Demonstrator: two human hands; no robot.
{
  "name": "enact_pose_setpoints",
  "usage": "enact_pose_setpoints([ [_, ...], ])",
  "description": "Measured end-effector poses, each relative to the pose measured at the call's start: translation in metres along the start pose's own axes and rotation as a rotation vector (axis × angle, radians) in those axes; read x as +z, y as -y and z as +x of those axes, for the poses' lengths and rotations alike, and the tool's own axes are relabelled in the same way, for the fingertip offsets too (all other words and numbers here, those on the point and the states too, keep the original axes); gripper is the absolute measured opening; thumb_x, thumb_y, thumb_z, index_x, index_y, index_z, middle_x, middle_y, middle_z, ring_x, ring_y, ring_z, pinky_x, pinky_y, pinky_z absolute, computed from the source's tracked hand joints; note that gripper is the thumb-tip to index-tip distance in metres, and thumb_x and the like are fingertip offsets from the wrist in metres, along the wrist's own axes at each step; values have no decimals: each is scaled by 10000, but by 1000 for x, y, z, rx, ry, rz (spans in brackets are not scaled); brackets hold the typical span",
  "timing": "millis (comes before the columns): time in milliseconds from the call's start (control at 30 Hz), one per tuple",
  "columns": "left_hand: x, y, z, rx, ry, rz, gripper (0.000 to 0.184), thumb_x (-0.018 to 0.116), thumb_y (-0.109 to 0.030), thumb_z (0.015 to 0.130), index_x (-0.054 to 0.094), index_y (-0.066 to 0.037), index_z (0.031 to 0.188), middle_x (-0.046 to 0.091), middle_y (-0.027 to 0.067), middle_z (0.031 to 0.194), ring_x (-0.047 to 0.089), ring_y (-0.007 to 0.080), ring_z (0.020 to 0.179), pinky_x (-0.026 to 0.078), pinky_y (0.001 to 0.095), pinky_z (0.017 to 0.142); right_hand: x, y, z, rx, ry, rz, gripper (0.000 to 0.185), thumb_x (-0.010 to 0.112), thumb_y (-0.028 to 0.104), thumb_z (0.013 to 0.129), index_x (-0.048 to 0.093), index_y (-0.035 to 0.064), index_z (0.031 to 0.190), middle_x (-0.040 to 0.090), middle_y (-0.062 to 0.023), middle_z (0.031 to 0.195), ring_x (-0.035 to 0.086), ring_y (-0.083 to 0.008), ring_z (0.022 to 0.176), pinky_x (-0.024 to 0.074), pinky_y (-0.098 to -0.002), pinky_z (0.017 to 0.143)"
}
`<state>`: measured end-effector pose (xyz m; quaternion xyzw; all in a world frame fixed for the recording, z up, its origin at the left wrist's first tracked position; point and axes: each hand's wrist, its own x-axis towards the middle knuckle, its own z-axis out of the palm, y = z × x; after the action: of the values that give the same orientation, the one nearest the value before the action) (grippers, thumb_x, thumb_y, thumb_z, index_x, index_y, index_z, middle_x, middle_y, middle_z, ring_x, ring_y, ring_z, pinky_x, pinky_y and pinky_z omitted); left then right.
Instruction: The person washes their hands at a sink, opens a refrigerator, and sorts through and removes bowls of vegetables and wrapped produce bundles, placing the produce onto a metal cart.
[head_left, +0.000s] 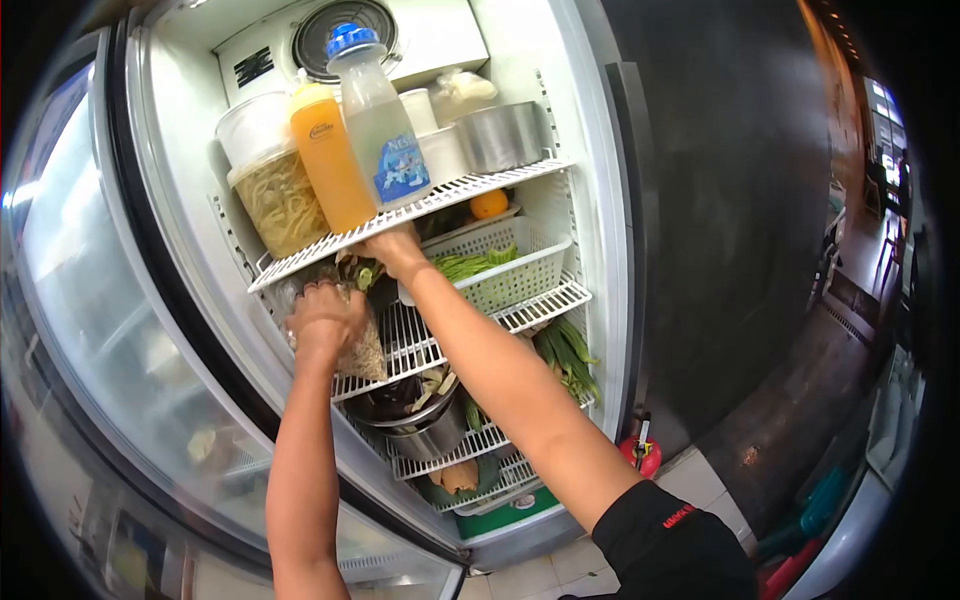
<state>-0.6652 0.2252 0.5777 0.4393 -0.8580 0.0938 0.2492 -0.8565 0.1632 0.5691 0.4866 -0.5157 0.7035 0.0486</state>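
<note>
My left hand (328,318) reaches onto the second shelf of an upright fridge, its fingers curled over a clear plastic bag (364,352) of small pale grain-like pieces. My right hand (396,250) is just beneath the top shelf (455,192), deeper in. Its fingers are hidden behind the shelf edge and the leafy greens (366,276) by it. To the right of that hand stands a white perforated basket (520,275) of green vegetables.
The top shelf carries an orange squeeze bottle (335,160), a blue-capped bottle (385,130), a tub of noodle-like strips (280,205) and a metal pot (500,137). Lower down are another pot (430,440) and long green vegetables (565,360). The glass door (90,300) stands open at left.
</note>
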Motion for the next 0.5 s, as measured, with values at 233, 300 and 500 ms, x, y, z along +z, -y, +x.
enact_pose_setpoints([
  [233,32,34,38,296,33,-5,528,292,-336,886,587,12,1154,517,270,1269,487,394,1193,352,543,1002,-41,95,-65,354,7,587,356,640,163,887,550,-84,1128,634,-123,1058,626,-186,935,559,-309,751],
  [300,36,43,42,294,77,-78,566,297,-345,889,475,40,1264,443,300,1331,449,462,1195,311,543,1036,-47,90,-68,303,109,462,308,570,10,893,480,-100,1166,594,-132,1110,576,-219,984,558,-324,826],
  [500,45,71,41,537,-163,-328,333,446,-87,816,571,81,1074,493,339,1208,484,460,1148,396,459,984,-73,121,-101,315,-13,298,226,600,176,884,638,-48,882,673,-130,799,684,-224,667,559,-415,578],
])
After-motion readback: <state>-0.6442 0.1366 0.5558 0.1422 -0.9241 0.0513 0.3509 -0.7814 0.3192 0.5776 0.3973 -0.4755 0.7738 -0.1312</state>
